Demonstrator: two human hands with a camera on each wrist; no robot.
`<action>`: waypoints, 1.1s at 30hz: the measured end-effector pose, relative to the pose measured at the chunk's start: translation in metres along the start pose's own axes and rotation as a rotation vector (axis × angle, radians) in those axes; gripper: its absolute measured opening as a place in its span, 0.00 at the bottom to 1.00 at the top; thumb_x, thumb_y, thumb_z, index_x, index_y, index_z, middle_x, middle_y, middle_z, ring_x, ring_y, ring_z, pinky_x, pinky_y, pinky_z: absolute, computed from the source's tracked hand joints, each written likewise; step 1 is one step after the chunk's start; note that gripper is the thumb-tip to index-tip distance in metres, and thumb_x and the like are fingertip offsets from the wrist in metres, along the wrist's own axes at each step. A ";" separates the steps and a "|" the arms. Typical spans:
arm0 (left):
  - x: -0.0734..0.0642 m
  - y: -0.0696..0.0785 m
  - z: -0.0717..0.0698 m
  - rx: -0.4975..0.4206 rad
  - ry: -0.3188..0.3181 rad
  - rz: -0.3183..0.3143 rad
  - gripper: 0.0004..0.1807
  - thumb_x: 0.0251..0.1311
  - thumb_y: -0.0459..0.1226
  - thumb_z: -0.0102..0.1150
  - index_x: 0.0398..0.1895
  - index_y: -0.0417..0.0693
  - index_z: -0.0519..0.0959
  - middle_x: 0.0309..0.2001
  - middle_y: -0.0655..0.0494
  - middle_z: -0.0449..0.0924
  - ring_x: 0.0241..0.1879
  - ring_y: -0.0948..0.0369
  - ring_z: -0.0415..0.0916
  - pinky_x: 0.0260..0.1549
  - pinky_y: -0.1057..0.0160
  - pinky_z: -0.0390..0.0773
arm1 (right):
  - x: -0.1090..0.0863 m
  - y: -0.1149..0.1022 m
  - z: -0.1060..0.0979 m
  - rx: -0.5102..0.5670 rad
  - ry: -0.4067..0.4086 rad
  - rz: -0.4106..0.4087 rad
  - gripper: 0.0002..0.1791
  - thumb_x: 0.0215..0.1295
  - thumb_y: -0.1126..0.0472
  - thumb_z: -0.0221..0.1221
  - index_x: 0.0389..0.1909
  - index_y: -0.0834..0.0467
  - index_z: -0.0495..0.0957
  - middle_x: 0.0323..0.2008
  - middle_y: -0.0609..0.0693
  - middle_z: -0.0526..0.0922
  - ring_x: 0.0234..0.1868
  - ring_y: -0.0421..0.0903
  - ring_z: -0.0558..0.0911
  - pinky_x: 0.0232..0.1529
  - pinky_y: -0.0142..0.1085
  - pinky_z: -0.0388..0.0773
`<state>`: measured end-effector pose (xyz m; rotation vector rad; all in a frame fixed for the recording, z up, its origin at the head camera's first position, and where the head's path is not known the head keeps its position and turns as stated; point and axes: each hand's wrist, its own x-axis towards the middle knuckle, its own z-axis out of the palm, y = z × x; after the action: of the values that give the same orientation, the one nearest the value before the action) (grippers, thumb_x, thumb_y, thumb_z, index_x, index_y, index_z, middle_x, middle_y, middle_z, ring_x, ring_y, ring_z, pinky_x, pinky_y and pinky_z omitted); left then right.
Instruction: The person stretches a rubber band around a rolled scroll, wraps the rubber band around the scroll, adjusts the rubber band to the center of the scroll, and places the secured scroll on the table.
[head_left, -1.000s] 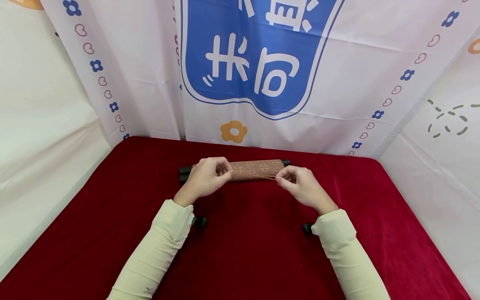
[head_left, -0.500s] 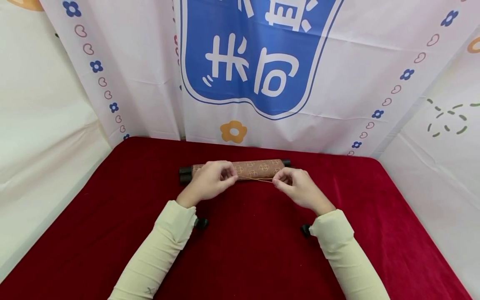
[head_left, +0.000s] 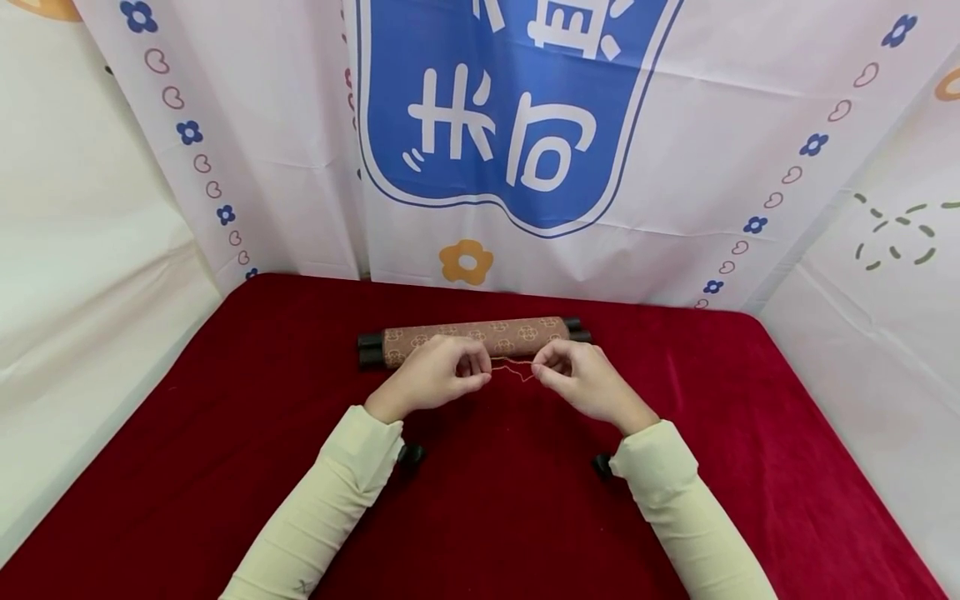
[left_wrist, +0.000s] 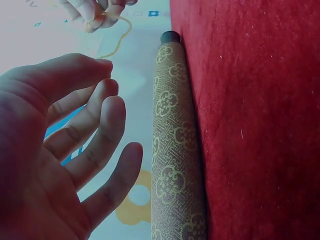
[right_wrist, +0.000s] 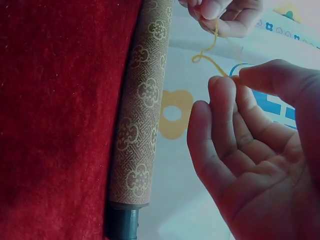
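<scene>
A rolled scroll [head_left: 517, 333] in brown patterned fabric with dark rod ends lies across the far part of the table. Just in front of it, my left hand [head_left: 442, 371] pinches a thin yellow string [head_left: 513, 362] between thumb and forefinger. Facing it, my right hand [head_left: 585, 379] pinches the same string in its fingertips. Between the hands the string hangs slack with a small kink; the right wrist view shows a little loop in the string [right_wrist: 200, 57]. Both hands are above the table, apart from the scroll [left_wrist: 175, 140].
Red velvet cloth [head_left: 510, 517] covers the table. A white printed curtain [head_left: 300, 208] with a blue emblem stands close behind the scroll, and pale curtains flank both sides. A dark wrist device [head_left: 411, 455] shows beside the left cuff.
Both hands have come toward the near side and closer together. The string, held at one second ago near the scroll's edge, now sags between them. More of the scroll shows.
</scene>
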<state>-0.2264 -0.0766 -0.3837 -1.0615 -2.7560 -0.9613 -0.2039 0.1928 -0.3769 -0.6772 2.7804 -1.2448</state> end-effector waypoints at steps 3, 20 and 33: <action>0.000 -0.001 -0.001 0.009 -0.003 -0.001 0.06 0.66 0.37 0.71 0.32 0.58 0.85 0.28 0.67 0.83 0.30 0.71 0.79 0.36 0.67 0.80 | 0.000 0.001 -0.001 0.000 0.007 0.021 0.03 0.73 0.59 0.65 0.40 0.54 0.84 0.36 0.53 0.89 0.37 0.43 0.85 0.39 0.33 0.81; -0.002 -0.003 -0.002 0.074 -0.007 0.031 0.04 0.64 0.34 0.71 0.34 0.56 0.89 0.31 0.67 0.86 0.32 0.71 0.80 0.37 0.66 0.81 | -0.001 0.007 -0.003 0.011 0.023 0.235 0.14 0.76 0.54 0.61 0.41 0.62 0.86 0.38 0.57 0.91 0.37 0.49 0.89 0.41 0.36 0.82; -0.001 0.003 0.018 0.201 -0.113 -0.078 0.05 0.63 0.39 0.73 0.36 0.63 0.91 0.37 0.67 0.87 0.32 0.69 0.79 0.30 0.61 0.78 | -0.002 0.015 0.000 -0.130 -0.147 0.292 0.13 0.75 0.58 0.62 0.30 0.58 0.86 0.26 0.48 0.86 0.29 0.42 0.81 0.32 0.35 0.76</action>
<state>-0.2202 -0.0657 -0.3965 -1.0121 -2.9277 -0.6313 -0.2079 0.2019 -0.3881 -0.3333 2.7298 -0.9291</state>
